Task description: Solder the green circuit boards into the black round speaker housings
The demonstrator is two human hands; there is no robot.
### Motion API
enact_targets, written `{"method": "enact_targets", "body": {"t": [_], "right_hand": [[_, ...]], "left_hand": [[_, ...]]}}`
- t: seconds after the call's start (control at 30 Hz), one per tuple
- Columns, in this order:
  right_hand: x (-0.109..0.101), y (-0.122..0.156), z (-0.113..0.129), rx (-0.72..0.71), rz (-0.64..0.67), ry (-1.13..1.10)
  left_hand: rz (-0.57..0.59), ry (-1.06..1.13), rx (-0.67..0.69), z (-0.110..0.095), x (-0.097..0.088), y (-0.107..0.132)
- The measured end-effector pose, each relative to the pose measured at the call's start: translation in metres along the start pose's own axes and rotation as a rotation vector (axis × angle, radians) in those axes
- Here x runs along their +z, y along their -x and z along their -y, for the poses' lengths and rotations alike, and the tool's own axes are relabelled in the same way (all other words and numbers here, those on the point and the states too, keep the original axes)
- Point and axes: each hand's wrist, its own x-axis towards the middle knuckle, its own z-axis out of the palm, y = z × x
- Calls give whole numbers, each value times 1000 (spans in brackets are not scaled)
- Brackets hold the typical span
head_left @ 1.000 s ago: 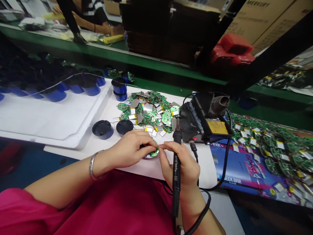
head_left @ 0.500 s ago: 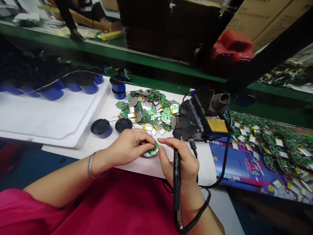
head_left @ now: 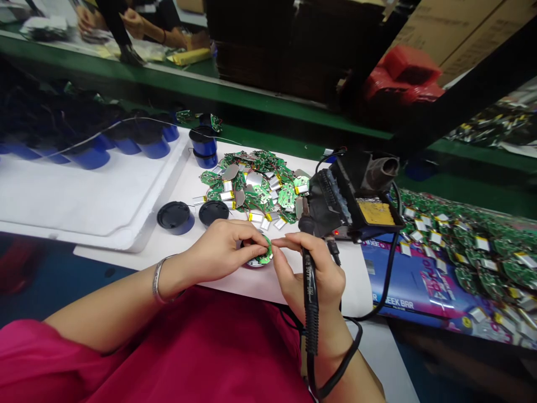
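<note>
My left hand (head_left: 230,249), with its thumb and fingers closed, grips a small green circuit board (head_left: 265,251) over a round cup. Most of that cup is hidden under the hand. My right hand (head_left: 308,268) holds a black soldering iron (head_left: 309,285), its tip end pointing away from me. The thumb and forefinger of this hand come close to the board's right edge; whether they touch it I cannot tell. Just beyond the hands lies a pile of green boards (head_left: 255,190) with silver battery cells wired to them. Two black-topped cups, a nearer left one (head_left: 175,217) and another (head_left: 213,212), stand left of it.
A black soldering stand (head_left: 331,207) with a yellow sponge (head_left: 375,213) is at the right. More boards (head_left: 474,246) lie beyond it on a blue printed sheet. At left, a white foam tray (head_left: 126,224) carries several blue cups. Across the bench another person's hands (head_left: 133,23) show.
The right thumb and forefinger have drawn closer together beside the board, and the soldering iron has shifted slightly right. The left hand stays on the board. The other person's hands have moved.
</note>
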Motion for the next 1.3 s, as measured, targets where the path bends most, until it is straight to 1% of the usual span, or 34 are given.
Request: {"method": "enact_targets", "body": {"t": [0.13, 0.3, 0.57, 0.7, 0.83, 0.93, 1.0, 1.07, 1.13, 1.23, 1.3], "right_hand": [[0, -1, 1, 5, -14, -5], [0, 0, 2, 23, -16, -12], [-1, 4, 2, 0, -1, -7], [0, 5, 2, -48, -15, 1], [0, 6, 2, -99, -30, -12], [1, 7, 3, -105, -38, -8], [0, 8, 2, -107, -39, -6], [-1, 9, 2, -125, -19, -9], [-2, 11, 0, -154, 15, -18], [-1, 16, -3, -189, 60, -51], [1, 19, -4, -195, 72, -71]], "left_hand": [[-1, 3, -10, -1, 1, 0], [6, 34, -76, -2, 1, 0], [124, 86, -156, -8, -5, -2], [165, 107, -179, -9, -6, -3], [147, 162, -187, -9, -6, -3], [88, 169, -180, -7, -3, -1], [26, 142, -158, -6, -1, 1], [-30, 95, -104, -4, 0, 4], [-67, 38, 0, -1, 1, 8], [-124, -90, 210, 4, 3, 11], [-156, -179, 279, 8, 5, 13]]}}
